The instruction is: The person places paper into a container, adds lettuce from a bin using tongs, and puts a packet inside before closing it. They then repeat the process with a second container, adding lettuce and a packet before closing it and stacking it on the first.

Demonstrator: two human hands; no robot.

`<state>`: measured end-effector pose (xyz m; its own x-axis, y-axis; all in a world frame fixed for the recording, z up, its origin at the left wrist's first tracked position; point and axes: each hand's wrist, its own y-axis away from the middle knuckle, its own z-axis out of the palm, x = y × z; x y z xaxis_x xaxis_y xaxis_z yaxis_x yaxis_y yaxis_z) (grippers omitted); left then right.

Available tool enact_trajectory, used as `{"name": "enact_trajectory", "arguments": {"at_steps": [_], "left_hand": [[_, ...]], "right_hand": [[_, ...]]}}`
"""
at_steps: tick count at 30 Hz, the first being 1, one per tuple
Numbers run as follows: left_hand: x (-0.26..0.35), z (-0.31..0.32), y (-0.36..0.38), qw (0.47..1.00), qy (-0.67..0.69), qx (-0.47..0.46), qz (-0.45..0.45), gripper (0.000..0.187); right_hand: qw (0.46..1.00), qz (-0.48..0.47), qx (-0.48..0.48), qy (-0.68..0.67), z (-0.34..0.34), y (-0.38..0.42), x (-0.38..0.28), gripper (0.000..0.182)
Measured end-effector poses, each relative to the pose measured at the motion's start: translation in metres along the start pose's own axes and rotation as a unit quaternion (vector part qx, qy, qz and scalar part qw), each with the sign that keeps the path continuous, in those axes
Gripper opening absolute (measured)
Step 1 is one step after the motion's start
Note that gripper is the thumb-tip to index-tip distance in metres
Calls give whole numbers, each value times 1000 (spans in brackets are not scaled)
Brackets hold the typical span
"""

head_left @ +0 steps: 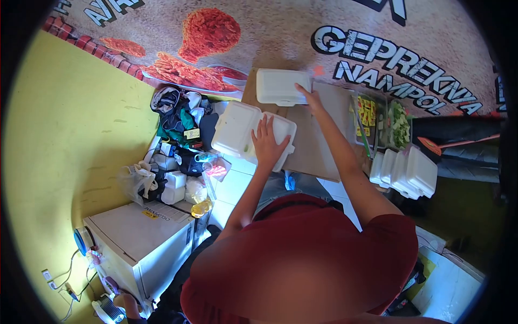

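Observation:
A closed white foam food box [280, 86] lies near the wall end of the brown table. My right hand [311, 100] is at its right side, one digit on the lid and the others along the edge, partly hidden. Nearer my body, a second foam food box [233, 129] lies with its lid folded out to the left. My left hand [264, 142] is spread flat over the middle of this box, fingers apart, and hides part of its inside.
Right of the table [310, 143] stand a clear tub with yellow packets [366, 114] and a tub of green leaves [399, 125]. Several closed foam boxes [421, 171] are stacked beside them, near a red-orange utensil [430, 144]. Bags and clothes [178, 119] pile up left, behind a white chest [143, 229].

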<state>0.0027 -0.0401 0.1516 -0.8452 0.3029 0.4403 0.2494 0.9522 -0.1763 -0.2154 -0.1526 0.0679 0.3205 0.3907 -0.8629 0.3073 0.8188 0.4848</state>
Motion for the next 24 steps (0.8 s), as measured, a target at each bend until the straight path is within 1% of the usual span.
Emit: {"name": "enact_trajectory", "arguments": {"at_steps": [1, 3, 4, 5, 8, 11, 14, 15, 17, 20, 23, 24], "left_hand": [[0, 0, 0, 1000, 3, -5, -1, 79], [-1, 0, -1, 1000, 6, -11, -5, 79], [0, -1, -2, 1000, 9, -15, -7, 78], [0, -1, -2, 1000, 16, -20, -9, 77], [-1, -3, -4, 999, 22, -25, -11, 76], [-2, -2, -6, 999, 26, -36, -16, 76], [-3, 1, -6, 999, 22, -34, -15, 76], [-3, 0, -6, 999, 18, -37, -13, 76], [-3, -1, -6, 999, 11, -40, -9, 76], [-4, 2, -8, 999, 13, -39, -8, 77], [-7, 8, -6, 1000, 10, -26, 4, 79], [-7, 9, -6, 1000, 9, -21, 5, 79]], "right_hand": [[999, 17, -36, -35, 19, -14, 6, 91], [999, 24, 0, -21, 48, -50, 33, 80], [999, 28, 19, -13, 64, -52, 32, 75], [998, 32, 49, -23, 75, -53, 31, 87], [994, 44, 100, 22, 89, -94, 56, 94], [993, -6, 111, 26, 86, -121, 87, 90], [999, -2, -16, -37, 72, -85, 57, 86], [999, -40, 16, 28, 65, -77, 57, 83], [978, -112, 78, 159, 49, -60, 55, 76], [914, -277, 56, 292, 25, 16, 51, 48], [929, -245, 1, 277, 2, 89, 64, 35], [918, -245, -1, 311, -10, 101, 82, 35]]}}
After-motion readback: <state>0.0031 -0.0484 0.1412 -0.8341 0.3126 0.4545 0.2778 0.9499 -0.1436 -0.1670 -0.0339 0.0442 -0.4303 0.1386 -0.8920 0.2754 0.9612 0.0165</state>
